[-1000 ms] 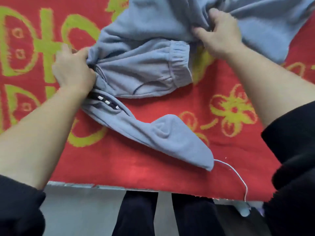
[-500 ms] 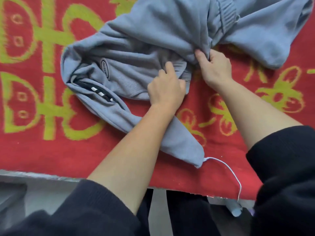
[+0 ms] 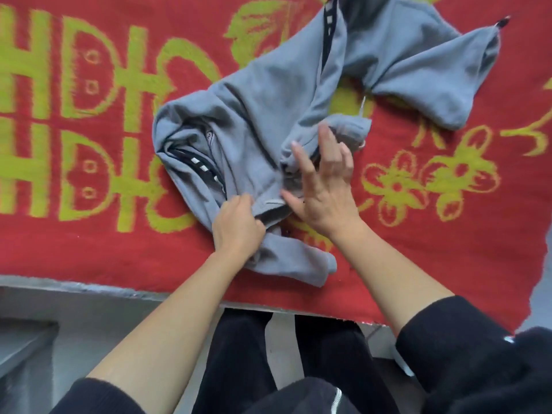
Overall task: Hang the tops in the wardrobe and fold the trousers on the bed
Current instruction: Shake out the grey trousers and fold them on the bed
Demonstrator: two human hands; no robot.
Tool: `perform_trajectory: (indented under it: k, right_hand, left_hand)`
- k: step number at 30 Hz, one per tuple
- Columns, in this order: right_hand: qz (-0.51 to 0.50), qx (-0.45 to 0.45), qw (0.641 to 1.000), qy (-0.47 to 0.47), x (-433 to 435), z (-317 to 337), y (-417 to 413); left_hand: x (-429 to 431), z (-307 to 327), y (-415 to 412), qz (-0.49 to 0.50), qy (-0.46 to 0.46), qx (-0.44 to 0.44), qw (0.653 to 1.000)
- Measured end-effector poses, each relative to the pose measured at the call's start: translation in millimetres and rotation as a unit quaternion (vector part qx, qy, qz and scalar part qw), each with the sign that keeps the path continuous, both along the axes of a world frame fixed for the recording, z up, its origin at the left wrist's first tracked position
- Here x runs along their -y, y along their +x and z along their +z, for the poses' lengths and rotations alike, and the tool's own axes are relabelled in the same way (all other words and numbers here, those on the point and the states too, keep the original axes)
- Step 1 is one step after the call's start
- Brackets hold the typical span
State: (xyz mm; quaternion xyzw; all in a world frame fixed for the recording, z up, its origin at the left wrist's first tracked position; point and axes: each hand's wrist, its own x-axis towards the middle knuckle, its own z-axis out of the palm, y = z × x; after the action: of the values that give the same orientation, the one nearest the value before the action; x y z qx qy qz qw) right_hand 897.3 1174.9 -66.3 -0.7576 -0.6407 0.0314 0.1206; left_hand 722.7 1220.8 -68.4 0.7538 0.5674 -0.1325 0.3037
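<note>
One grey garment [image 3: 268,100] lies crumpled on the red blanket [image 3: 89,249] that covers the bed [image 3: 59,284], near the bed's front edge and a little right of the middle of the view. Part of it is bunched in a heap under the hands, and one long part stretches away to the upper right. Two black bands with white marks show on it, one [image 3: 198,166] in the folds at the left and one [image 3: 328,28] near the top. One thin white cord [image 3: 363,106] shows by its middle. Both hands are at the near edge of the heap. The left hand [image 3: 237,225] is clenched on a fold of the grey cloth, fingers curled round it. The right hand [image 3: 325,192], just beside it, is released, fingers straight and spread over the bunched cloth; whether it presses down cannot be told. Two black sleeves are pushed up the forearms. The blanket bears yellow-green lettering at the left and two whole flowers [image 3: 397,186] at the right.
</note>
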Motion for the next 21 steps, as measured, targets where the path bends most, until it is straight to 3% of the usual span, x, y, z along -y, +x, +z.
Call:
perform_trajectory:
  k: [4,6,9,12,14,18,21]
  right_hand:
    - [0.162,-0.061,0.976,-0.136,-14.4,42.4,-23.4]
    - [0.164,-0.093,0.959,-0.210,-22.7,77.6,-32.4]
    - [0.155,-0.054,0.953,-0.254,-32.5,126.6,-38.4]
    - [0.138,0.013,0.959,-0.246,-31.9,162.3,-46.2]
    - [0.079,0.010,0.967,-0.243,-24.2,184.2,-58.0]
    - [-0.026,-0.173,0.965,-0.194,-10.5,237.8,-90.1]
    - [-0.035,-0.246,0.958,-0.141,-4.0,277.1,-112.0]
  left_hand:
    - [-12.4,56.0,-26.6,0.024,0.054,0.085,0.995]
    - [-27.4,93.6,-35.9,0.054,0.049,0.119,0.990]
    - [-57.8,154.6,-50.6,0.097,0.084,0.175,0.976]
    - [-78.7,224.2,-58.9,0.150,0.125,0.241,0.951]
    - [-82.2,266.9,-60.8,0.158,0.139,0.290,0.933]
    - [-74.4,335.7,-63.0,0.108,0.164,0.329,0.924]
    - [-65.4,385.2,-63.7,0.087,0.191,0.331,0.920]
